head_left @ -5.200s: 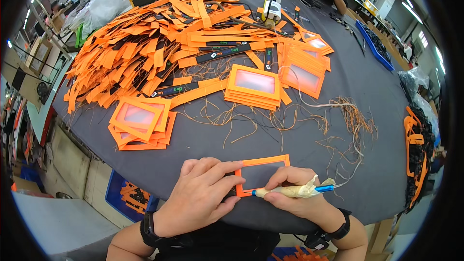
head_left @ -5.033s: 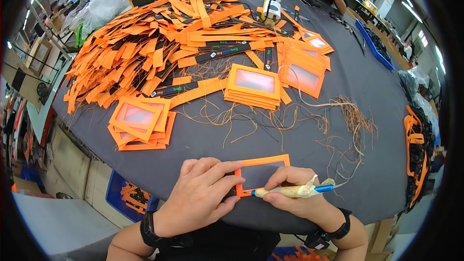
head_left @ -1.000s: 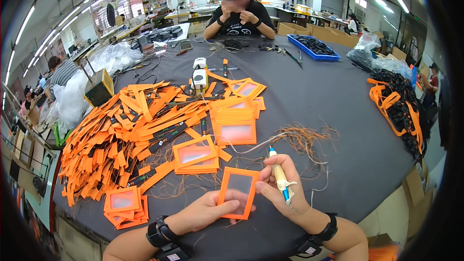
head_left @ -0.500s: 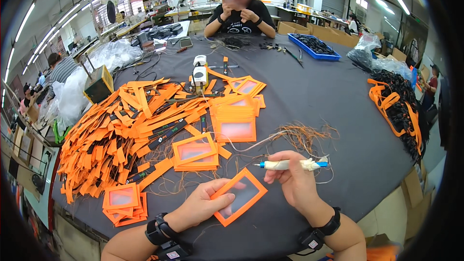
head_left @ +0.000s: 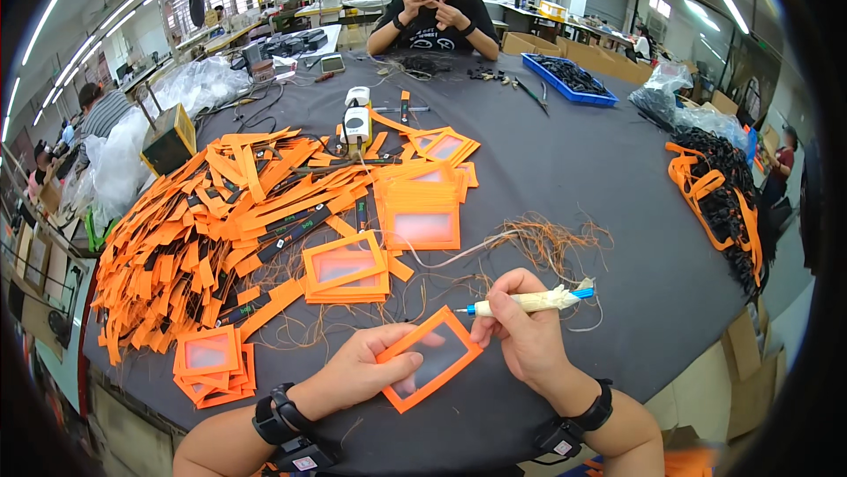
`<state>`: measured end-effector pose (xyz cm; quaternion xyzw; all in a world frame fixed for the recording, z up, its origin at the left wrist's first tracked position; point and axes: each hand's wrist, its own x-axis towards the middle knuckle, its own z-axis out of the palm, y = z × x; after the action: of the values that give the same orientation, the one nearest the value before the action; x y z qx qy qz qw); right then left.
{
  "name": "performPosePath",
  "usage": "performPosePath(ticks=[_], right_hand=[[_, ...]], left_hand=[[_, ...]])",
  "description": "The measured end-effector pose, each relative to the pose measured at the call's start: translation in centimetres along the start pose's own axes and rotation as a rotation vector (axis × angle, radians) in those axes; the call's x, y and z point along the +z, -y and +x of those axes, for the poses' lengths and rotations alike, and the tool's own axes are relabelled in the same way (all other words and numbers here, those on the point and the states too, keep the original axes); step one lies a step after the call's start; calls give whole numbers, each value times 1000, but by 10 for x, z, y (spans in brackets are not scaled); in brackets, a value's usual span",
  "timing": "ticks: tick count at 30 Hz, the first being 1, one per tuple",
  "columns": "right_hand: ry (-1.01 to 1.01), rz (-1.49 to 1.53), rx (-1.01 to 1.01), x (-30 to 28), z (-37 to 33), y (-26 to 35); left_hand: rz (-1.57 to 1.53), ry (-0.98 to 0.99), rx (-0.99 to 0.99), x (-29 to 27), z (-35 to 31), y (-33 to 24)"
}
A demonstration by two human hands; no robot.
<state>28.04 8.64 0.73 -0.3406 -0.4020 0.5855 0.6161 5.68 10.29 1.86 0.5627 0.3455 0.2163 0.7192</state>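
Note:
My left hand [head_left: 371, 360] pinches an orange-bordered clear window panel [head_left: 444, 378] between thumb and fingers, tilted above the near table edge. Fingers show through its clear middle. In my right hand [head_left: 536, 345] lies a pen-shaped tool [head_left: 534, 301], wrapped in cream tape, with blue ends and a thin metal tip. The tip points left, close to the panel's upper corner. My right fingertips are at the panel's right corner; whether they touch it I cannot tell. Beyond my hands are stacks of similar panels [head_left: 423, 228], and a smaller pile [head_left: 210, 352] sits left of my left forearm.
A large heap of orange and black strips [head_left: 190, 239] covers the left side. Loose thread ends [head_left: 556, 239] lie beyond my right hand. White plugs [head_left: 356, 124], a blue tray [head_left: 569, 80] of black parts and black-orange straps [head_left: 715, 203] stand farther off. A co-worker [head_left: 432, 18] sits opposite.
My right hand has shifted slightly left, bringing the tool's tip to the panel's upper corner. The panel has turned a little. Across the table, the co-worker's hands have lowered and head has lifted.

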Motion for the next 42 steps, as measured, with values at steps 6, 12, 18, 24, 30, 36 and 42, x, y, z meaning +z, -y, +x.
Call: performPosePath(ticks=[6,12,18,24,30,36,42], right_hand=[[-5,-35,-9,2,0,1],[0,-90,-18,3,0,0],[1,-92,-11,3,0,0],[15,-28,-19,1,-1,0],[-35,-242,-127,9,-2,5],[86,-611,-139,14,-9,0],[162,-733,-209,28,-20,-5]], left_hand=[[5,-2,-2,0,-1,-2],[1,16,3,-1,0,1],[1,28,3,-2,0,0],[8,30,11,-2,1,1],[17,32,-1,-1,1,0],[76,-30,164,1,4,15],[283,-250,301,11,-2,-3]])
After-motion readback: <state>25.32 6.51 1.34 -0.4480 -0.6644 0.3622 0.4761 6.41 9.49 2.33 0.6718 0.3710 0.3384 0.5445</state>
